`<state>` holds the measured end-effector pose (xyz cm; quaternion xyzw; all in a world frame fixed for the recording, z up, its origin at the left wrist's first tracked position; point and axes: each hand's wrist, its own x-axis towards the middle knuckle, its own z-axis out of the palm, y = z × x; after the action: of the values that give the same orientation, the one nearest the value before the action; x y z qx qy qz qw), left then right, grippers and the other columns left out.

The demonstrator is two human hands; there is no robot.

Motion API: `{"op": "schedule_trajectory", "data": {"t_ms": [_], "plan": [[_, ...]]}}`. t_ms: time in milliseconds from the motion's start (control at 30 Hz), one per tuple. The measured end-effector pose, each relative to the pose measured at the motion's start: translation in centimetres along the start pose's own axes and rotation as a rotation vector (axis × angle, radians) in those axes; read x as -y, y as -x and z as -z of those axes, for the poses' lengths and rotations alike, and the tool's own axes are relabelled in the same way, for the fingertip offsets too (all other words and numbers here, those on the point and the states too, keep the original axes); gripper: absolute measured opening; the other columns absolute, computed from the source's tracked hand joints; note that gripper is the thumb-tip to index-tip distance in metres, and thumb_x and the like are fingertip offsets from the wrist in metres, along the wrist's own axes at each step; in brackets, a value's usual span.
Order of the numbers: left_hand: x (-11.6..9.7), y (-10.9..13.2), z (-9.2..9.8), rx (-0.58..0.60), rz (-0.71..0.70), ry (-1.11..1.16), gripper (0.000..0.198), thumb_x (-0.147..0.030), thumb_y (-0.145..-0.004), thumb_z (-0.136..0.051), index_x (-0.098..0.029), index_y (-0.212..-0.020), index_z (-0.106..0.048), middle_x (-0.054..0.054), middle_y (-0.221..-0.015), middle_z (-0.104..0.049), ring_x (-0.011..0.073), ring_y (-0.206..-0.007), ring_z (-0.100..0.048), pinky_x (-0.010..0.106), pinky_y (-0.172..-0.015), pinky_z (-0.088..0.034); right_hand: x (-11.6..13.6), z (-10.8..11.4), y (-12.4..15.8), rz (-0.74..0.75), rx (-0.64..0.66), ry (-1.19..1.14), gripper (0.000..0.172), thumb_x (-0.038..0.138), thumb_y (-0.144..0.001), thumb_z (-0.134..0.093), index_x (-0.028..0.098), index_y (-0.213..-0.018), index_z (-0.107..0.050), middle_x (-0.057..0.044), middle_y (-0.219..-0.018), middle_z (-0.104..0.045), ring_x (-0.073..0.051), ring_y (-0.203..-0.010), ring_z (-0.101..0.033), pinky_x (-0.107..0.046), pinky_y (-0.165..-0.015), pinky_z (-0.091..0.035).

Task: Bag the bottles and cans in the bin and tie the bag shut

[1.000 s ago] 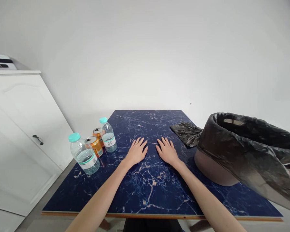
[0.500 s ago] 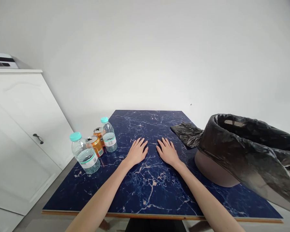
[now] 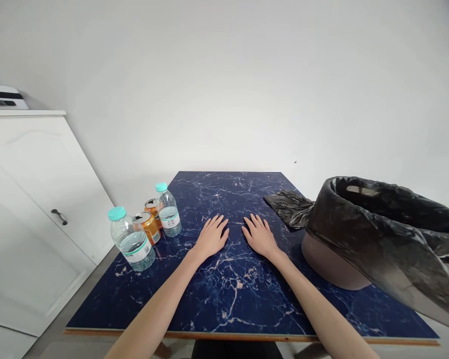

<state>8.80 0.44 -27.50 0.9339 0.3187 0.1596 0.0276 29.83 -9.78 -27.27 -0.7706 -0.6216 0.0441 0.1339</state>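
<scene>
My left hand (image 3: 211,236) lies flat on the dark blue marbled table (image 3: 232,304), fingers apart, holding nothing. My right hand (image 3: 261,236) rests palm down a little to its right, also spread and holding nothing. Left of my left hand stand two clear bottles with turquoise caps, a nearer one (image 3: 133,244) and a farther one (image 3: 168,213), both partly filled. Between them are two orange cans, one in front (image 3: 148,227) and one behind (image 3: 153,208). On the right a brown bin (image 3: 333,264) is lined with a black bag (image 3: 362,234).
A crumpled black plastic piece (image 3: 292,208) lies on the table beside the bin's left side. At the far left is a white cabinet (image 3: 33,199) with a dark handle and a white and black device (image 3: 3,97) on top. A pale wall (image 3: 228,89) rises behind the table.
</scene>
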Motion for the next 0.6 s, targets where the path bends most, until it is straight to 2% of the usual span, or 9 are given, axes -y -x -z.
{"op": "schedule_trajectory", "data": {"t_ms": [200, 333, 467, 600], "plan": [[-0.1, 0.0, -0.1, -0.005, -0.001, 0.007, 0.057, -0.046, -0.114, -0.032, -0.021, -0.16, -0.054, 0.011, -0.171, -0.048, 0.031, -0.163, -0.036, 0.055, -0.134, -0.028, 0.2, 0.1, 0.2, 0.008, -0.003, 0.017, 0.064, 0.047, -0.114, -0.027, 0.018, -0.169, -0.041, -0.013, -0.179, -0.031, -0.034, -0.167, -0.023, -0.053, -0.134, -0.016], [-0.1, 0.0, -0.2, -0.008, -0.002, 0.011, 0.058, -0.047, -0.114, -0.03, -0.02, -0.159, -0.055, 0.012, -0.171, -0.048, 0.032, -0.163, -0.037, 0.056, -0.134, -0.028, 0.7, 0.3, 1.3, 0.035, -0.005, 0.031, 0.062, 0.043, -0.115, -0.028, 0.017, -0.169, -0.042, -0.013, -0.179, -0.032, -0.034, -0.167, -0.022, -0.053, -0.134, -0.017], [-0.1, -0.1, -0.2, -0.016, -0.007, 0.019, 0.058, -0.048, -0.114, -0.03, -0.022, -0.16, -0.054, 0.012, -0.171, -0.047, 0.0328, -0.163, -0.036, 0.057, -0.134, -0.028, 0.9, 0.4, 4.1, 0.087, 0.01, 0.039, 0.061, 0.042, -0.115, -0.028, 0.02, -0.17, -0.04, -0.01, -0.18, -0.029, -0.031, -0.168, -0.021, -0.051, -0.135, -0.018], [0.0, -0.1, -0.2, -0.016, -0.008, 0.028, 0.058, -0.048, -0.114, -0.031, -0.023, -0.16, -0.054, 0.013, -0.172, -0.046, 0.0341, -0.163, -0.036, 0.059, -0.133, -0.028, 0.2, 0.5, 8.6, 0.147, 0.01, 0.02, 0.061, 0.047, -0.116, -0.026, 0.024, -0.172, -0.037, -0.005, -0.181, -0.023, -0.027, -0.169, -0.017, -0.05, -0.137, -0.017]]}}
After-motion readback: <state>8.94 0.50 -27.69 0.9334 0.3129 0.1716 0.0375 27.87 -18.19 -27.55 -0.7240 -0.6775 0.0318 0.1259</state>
